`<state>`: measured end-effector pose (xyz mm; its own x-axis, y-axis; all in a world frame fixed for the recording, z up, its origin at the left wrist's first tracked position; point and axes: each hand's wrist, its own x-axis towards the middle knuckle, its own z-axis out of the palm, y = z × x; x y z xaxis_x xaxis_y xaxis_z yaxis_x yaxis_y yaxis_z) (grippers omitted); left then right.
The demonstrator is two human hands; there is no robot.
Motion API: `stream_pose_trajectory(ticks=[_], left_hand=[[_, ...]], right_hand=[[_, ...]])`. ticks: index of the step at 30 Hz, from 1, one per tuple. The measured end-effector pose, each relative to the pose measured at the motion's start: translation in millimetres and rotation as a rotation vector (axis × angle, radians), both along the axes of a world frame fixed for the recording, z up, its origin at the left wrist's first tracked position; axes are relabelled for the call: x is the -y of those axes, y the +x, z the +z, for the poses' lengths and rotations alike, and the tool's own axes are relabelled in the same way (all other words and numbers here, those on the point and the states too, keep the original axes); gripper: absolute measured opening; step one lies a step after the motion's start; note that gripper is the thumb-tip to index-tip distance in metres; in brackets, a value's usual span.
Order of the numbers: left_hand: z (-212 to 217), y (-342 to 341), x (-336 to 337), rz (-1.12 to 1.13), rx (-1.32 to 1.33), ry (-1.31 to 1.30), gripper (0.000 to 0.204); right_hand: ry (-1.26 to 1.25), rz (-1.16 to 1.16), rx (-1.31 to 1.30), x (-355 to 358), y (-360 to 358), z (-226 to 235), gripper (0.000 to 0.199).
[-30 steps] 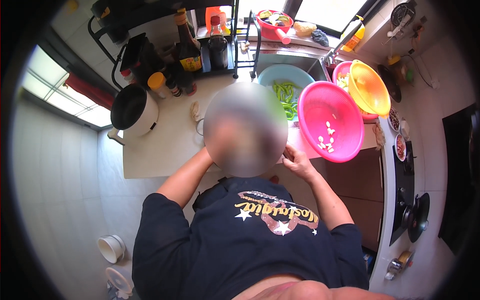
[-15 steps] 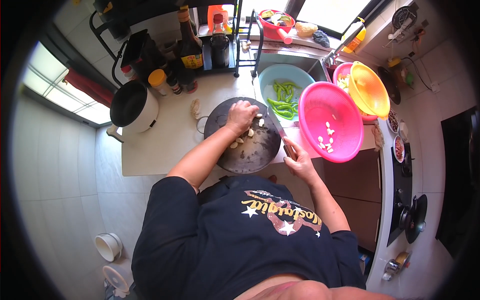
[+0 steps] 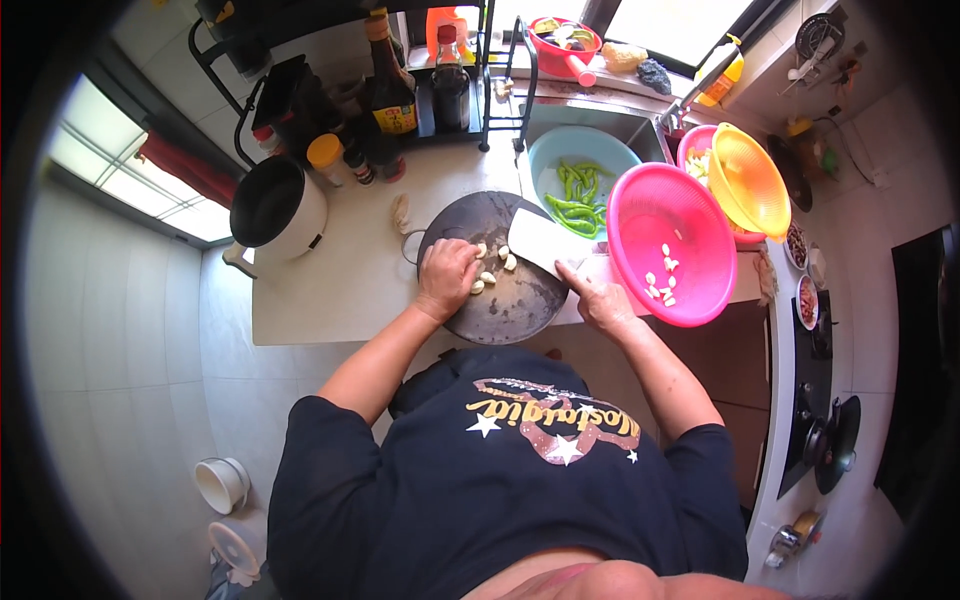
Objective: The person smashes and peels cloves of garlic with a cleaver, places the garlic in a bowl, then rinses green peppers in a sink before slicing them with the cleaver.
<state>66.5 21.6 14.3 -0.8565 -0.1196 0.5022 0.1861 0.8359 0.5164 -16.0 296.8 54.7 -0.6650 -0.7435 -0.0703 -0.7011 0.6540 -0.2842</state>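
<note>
The right hand (image 3: 603, 303) grips the knife (image 3: 540, 240), its broad blade over the right part of the board (image 3: 510, 315); the left hand (image 3: 449, 272), fingers bent, is beside the garlic (image 3: 510, 262) lying mid-board (whether it pinches a clove, I cannot tell), with the pink basket (image 3: 648, 222) to the right

- Left hand (image 3: 447, 278) on the board (image 3: 505, 315), fingertips down at the garlic (image 3: 488, 278)
- Right hand (image 3: 605, 302) gripping a knife (image 3: 543, 241), forefinger stretched toward the broad blade, which lies over the board's right part, just beside two cloves
- Board dark and round, on the pale tabletop (image 3: 335, 275), with a ring at its left edge
- Pink colander (image 3: 640, 215) right of the board, more cloves inside
- Blue basin (image 3: 545, 160) in the sink (image 3: 640, 138), holding green peppers (image 3: 575, 212)
- Yellow colander (image 3: 745, 170) beyond the pink one
- Pot (image 3: 268, 205) at the tabletop's left, near an orange-lidded jar (image 3: 327, 155)
- Dark bottles (image 3: 393, 95) on a black rack (image 3: 487, 110) behind
</note>
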Motion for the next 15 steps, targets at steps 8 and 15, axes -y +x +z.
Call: stream_pose_trajectory(ticks=[8,15], left_hand=[[-22.3,-22.8,1.3,0.023,0.049,-0.119,0.021],[-47.1,-43.8,10.2,-0.107,0.023,-0.14,0.009]], right_hand=[[-0.566,-0.145,0.524,-3.8,14.1,0.7,0.06],[-0.463,-0.064,0.081,3.6,41.3,26.5,0.05]])
